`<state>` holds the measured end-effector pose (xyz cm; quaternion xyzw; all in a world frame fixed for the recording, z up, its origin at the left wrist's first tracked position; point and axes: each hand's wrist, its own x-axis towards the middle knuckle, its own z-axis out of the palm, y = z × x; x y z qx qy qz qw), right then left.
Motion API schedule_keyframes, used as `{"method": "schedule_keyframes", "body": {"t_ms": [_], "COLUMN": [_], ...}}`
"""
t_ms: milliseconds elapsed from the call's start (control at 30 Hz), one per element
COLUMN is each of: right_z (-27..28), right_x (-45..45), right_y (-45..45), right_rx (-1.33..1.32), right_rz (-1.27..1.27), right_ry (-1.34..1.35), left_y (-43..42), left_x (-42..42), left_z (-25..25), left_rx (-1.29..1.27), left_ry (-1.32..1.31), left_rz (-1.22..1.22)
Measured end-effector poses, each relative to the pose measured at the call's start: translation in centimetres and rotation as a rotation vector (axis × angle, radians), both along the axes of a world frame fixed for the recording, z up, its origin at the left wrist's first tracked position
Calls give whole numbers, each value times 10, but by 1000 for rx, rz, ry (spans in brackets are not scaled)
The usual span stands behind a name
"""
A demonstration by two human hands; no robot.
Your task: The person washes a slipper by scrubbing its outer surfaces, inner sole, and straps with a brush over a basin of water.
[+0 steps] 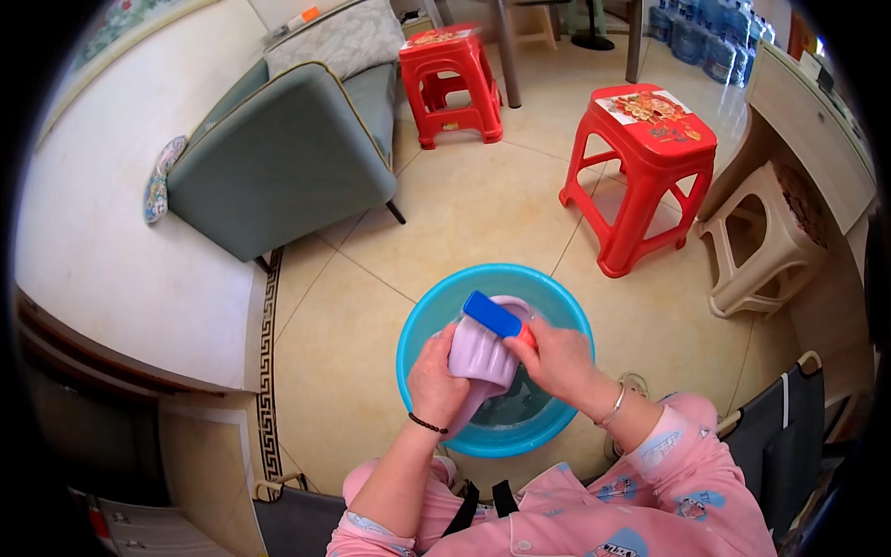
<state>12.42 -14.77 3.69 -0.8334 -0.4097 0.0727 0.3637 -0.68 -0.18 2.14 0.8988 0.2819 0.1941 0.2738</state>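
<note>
Over a round blue basin (563, 290) with some water in it, my left hand (438, 379) is closed around the side of a lavender slipper (481, 360). The slipper is tilted, its ribbed strap facing up. In my right hand (563, 362) is a scrub brush (492, 314) with a blue head and a red-orange handle. The brush head lies across the upper part of the slipper; its bristles are mostly hidden on the underside. Fingers of both hands are wrapped around what they hold.
The basin stands on a tiled floor (325, 348) between my legs. Ahead are a red stool (640, 176) on the right, another red stool (450, 88) farther back, and a grey-green armchair (288, 153). A beige stool (770, 237) stands by a desk; water jugs (710, 42) are at the back.
</note>
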Motion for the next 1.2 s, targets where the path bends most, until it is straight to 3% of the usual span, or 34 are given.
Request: {"method": "schedule_keyframes", "body": {"t_ms": [133, 333, 500, 533, 567, 633, 833, 900, 933, 1100, 1167, 1200], "right_z": [10, 9, 0, 0, -6, -16, 5, 2, 1, 3, 5, 5], "right_x": [-5, -23, 10, 15, 17, 18, 5, 14, 17, 23, 24, 24], "right_y": [-2, -8, 2, 2, 2, 7, 8, 3, 1, 0, -1, -2], "right_rx": [10, -46, 67, 57, 58, 406, 660, 591, 519, 584, 596, 593], "right_rz": [10, 237, -95, -112, -113, -135, -187, -123, -54, -62, -59, -48], "right_ry": [22, 3, 38, 219, 217, 692, 808, 946, 1083, 1174, 1158, 1143], "left_y": [1, -3, 1, 1, 2, 4, 6, 4, 3, -2, -6, -5], "left_x": [-1, -1, 2, 3, 4, 4, 5, 4, 3, -2, -1, 0], "left_z": [-4, 4, -7, -9, -10, -8, -9, -5, -3, 2, 6, 4], "left_rx": [16, -37, -90, -281, -474, -536, -717, -755, -688, -382, -673, -672], "left_ry": [-28, -14, -104, -208, -311, -324, -390, -388, -365, -176, -297, -296], "left_rz": [-12, 26, 3, 13, 24, 1, -95, -112, -168, -332, -465, -468]}}
